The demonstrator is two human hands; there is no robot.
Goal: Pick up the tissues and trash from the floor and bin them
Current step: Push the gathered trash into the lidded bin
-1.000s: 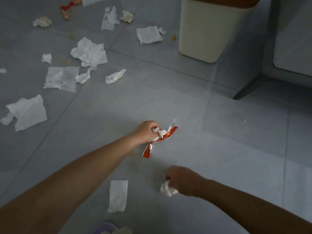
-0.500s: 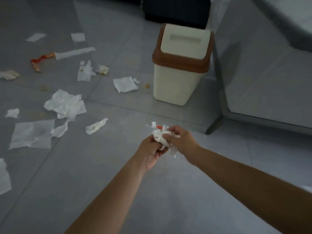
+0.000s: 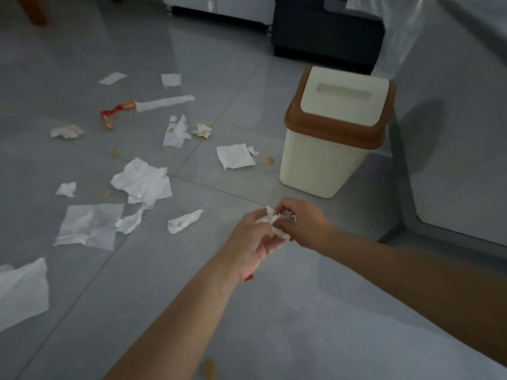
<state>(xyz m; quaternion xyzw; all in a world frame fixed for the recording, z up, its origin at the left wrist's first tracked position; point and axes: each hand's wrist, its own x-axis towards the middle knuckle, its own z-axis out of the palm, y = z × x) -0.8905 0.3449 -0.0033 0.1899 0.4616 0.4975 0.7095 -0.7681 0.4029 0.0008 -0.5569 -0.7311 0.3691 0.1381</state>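
My left hand [image 3: 253, 242] and my right hand [image 3: 303, 224] meet in the middle of the view, both closed around a wad of white tissue [image 3: 274, 222]. A red tip of wrapper [image 3: 248, 277] sticks out under my left palm. The cream bin [image 3: 323, 160] with a brown rim and a swing lid stands upright just beyond my hands, its lid down. Several white tissues lie on the grey floor to the left, among them a crumpled tissue [image 3: 142, 181], a flat sheet [image 3: 89, 226] and a small tissue strip [image 3: 183, 221]. A red wrapper [image 3: 118, 109] lies farther back.
A grey sofa [image 3: 466, 160] with a dark leg fills the right side, close to the bin. A black box [image 3: 326, 31] and a white cabinet [image 3: 219, 6] stand at the back. Small orange crumbs [image 3: 269, 160] dot the floor. Another tissue [image 3: 23, 293] lies at the left edge.
My two hands, apart on the floor a second ago, have lifted and come together around the tissue and wrapper. The view has risen, and the bin now shows whole.
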